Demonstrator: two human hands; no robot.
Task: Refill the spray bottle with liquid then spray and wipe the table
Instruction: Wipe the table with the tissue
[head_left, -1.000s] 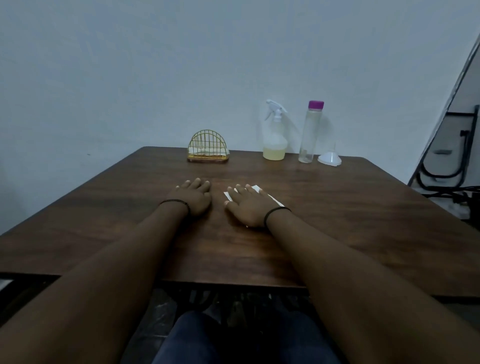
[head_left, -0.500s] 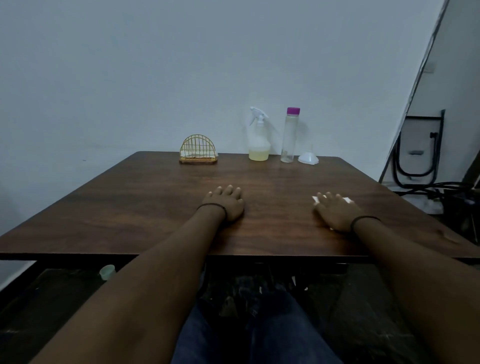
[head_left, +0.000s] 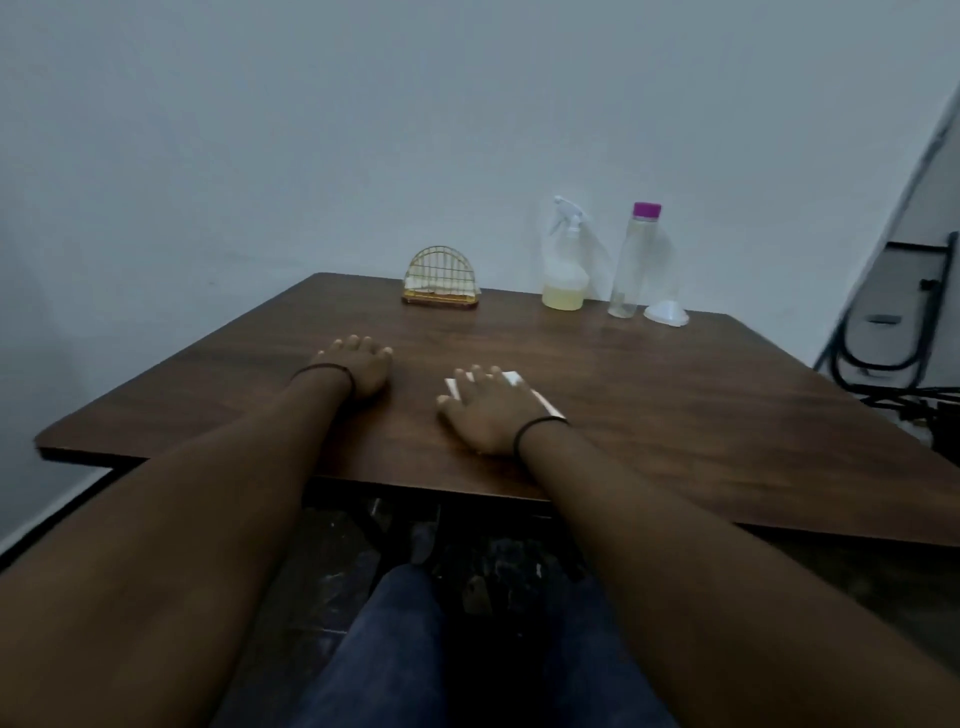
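The left hand (head_left: 358, 366) lies palm down on the wooden table (head_left: 701, 415), fingers loosely curved, holding nothing. Beyond it, at the far edge near the wall, stands a gold wire napkin holder (head_left: 440, 280) with a few napkins in it.

To the right, the right hand (head_left: 485, 413) lies flat with fingers spread, pressing a white folded napkin (head_left: 511, 378) against the tabletop; the paper shows past the fingertips and along the outer side of the wrist. It is pressed, not gripped, as far as can be seen.

Farther right and well back stands the spray bottle (head_left: 565, 260), upright, with a white trigger head and a low layer of yellowish liquid. Just beside it on the right is a tall clear bottle (head_left: 635, 260) with a purple cap, and beside that a small white funnel (head_left: 666, 313) resting mouth down.

The wiping appears to be under way, since the bottle already holds liquid. The coming stroke turns on this: the napkin's long edge runs diagonally from near the right wrist away toward the left, and unwiped table stretches mostly to the right and forward of it. The right hand alone is on the paper. The bottles lie ahead and right, nearer to the right hand, well apart from both.
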